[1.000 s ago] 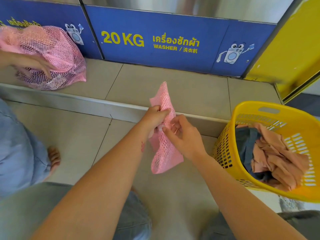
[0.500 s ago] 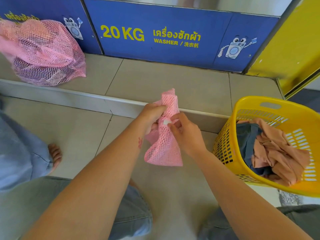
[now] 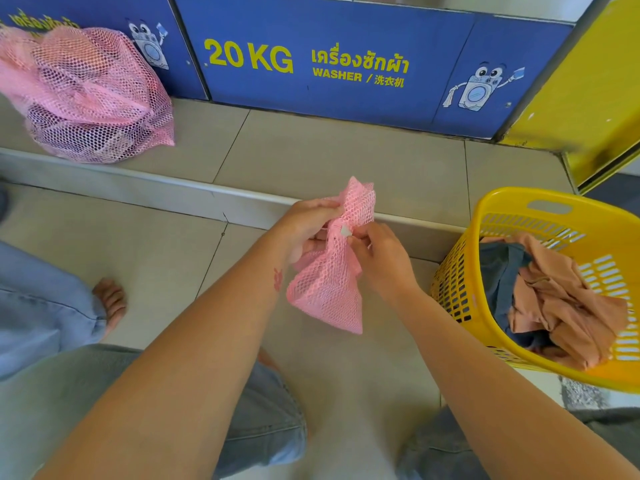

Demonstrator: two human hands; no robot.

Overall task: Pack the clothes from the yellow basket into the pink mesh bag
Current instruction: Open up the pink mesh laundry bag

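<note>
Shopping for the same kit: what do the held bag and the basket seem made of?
The pink mesh bag: soft netting, probably synthetic, matte; open holes, hangs limp and crumpled. The yellow basket: rigid moulded plastic, slightly glossy; slotted walls, cut-out handle.

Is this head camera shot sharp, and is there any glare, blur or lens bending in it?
Head view: left hand, right hand and mesh bag are sharp, and the 20 KG sign reads clearly; the yellow panel at the right edge looks smeared; the step edge bows slightly from wide-angle distortion; light is soft and even, with no strong glare or hard shadows.
</note>
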